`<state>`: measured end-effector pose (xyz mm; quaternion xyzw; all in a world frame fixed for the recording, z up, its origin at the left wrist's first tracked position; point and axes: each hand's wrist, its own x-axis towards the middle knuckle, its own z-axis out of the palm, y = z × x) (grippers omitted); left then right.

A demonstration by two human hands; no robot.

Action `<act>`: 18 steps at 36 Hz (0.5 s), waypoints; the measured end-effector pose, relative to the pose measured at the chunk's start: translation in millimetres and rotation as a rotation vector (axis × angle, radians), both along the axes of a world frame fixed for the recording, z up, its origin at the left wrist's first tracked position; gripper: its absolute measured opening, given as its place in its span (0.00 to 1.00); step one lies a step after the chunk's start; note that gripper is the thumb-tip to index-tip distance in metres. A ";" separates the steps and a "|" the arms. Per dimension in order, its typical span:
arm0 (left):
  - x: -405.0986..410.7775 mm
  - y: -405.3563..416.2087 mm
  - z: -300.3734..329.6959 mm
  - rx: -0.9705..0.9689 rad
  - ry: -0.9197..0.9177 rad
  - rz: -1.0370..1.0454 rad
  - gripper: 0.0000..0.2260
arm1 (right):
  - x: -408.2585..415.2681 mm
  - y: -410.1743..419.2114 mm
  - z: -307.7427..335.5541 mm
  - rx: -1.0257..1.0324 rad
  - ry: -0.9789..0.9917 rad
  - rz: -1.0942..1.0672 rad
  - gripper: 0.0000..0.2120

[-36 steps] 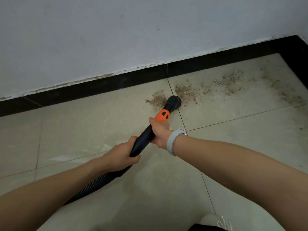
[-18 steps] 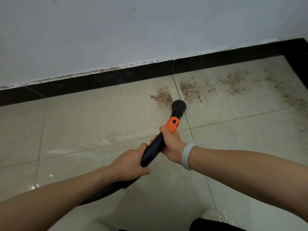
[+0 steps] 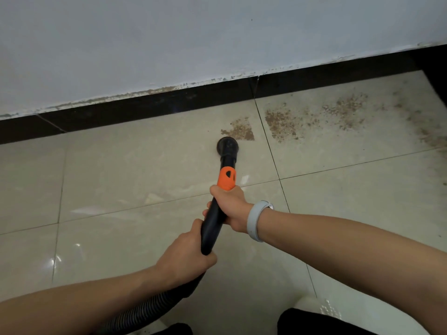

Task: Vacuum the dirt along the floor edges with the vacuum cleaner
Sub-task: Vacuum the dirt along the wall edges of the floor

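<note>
A black vacuum wand with an orange collar ends in a round black nozzle resting on the beige tile floor. My right hand grips the wand just below the collar. Lower down, my left hand grips the wand where the ribbed hose begins. A small brown dirt patch lies right beyond the nozzle. More dirt is scattered to the right along the black skirting.
A pale wall rises above the skirting. The skirting turns a corner at the far right. Dirt spreads toward that corner. My white shoes and dark trouser legs show at the bottom edge.
The nozzle has pulled back from the skirting, out of the dirt, and shifted left; it now sits just before the left patch. Both hands keep their grip.
</note>
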<state>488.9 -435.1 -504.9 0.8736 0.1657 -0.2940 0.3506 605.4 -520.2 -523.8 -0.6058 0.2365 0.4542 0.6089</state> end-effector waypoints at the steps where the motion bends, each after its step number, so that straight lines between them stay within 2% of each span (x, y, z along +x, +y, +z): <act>1: -2.3 0.2 0.1 0.003 -0.005 0.027 0.16 | -0.4 3.4 0.0 -0.009 -0.007 0.024 0.09; 13: 21.9 23.1 3.0 0.055 -0.063 0.209 0.17 | 31.8 54.1 -3.5 -0.087 -0.095 0.119 0.14; 18: 44.9 35.5 6.0 0.090 -0.092 0.166 0.18 | 56.8 73.6 -12.8 -0.136 -0.159 0.154 0.18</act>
